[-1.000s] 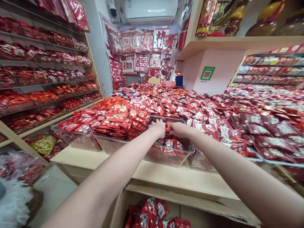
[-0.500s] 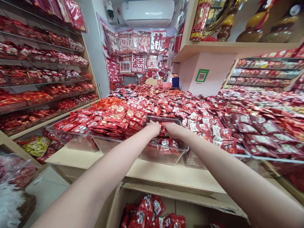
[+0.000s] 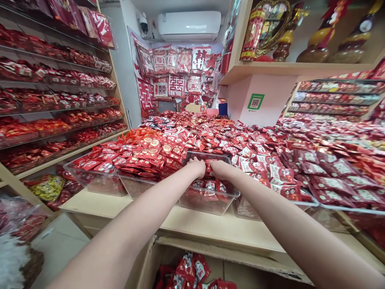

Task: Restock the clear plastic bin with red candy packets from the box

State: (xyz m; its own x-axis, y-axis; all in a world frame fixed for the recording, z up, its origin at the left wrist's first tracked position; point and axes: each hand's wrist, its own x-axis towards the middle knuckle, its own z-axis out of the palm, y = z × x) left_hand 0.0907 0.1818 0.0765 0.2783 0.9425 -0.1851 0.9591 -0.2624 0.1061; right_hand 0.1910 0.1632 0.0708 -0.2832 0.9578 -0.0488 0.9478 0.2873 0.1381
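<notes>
On a pale counter point(image 3: 198, 223), red packets are heaped around a clear bin point(image 3: 207, 203). Inside its rim, a red packet point(image 3: 207, 167) is flanked by both hands, touched by the right hand point(image 3: 221, 169); its long axis is obscured. Whether it is gripped cannot be told; the left hand's point(image 3: 197, 167) fingers are partly hidden. Both arms are stretched forward, converging over the bin.

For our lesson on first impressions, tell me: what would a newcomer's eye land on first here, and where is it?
Probably the great spread of red packets heaped in clear bins across the counter. Next, two bare arms reach in from below, the left hand and right hand close together over one bin in the middle.
</notes>
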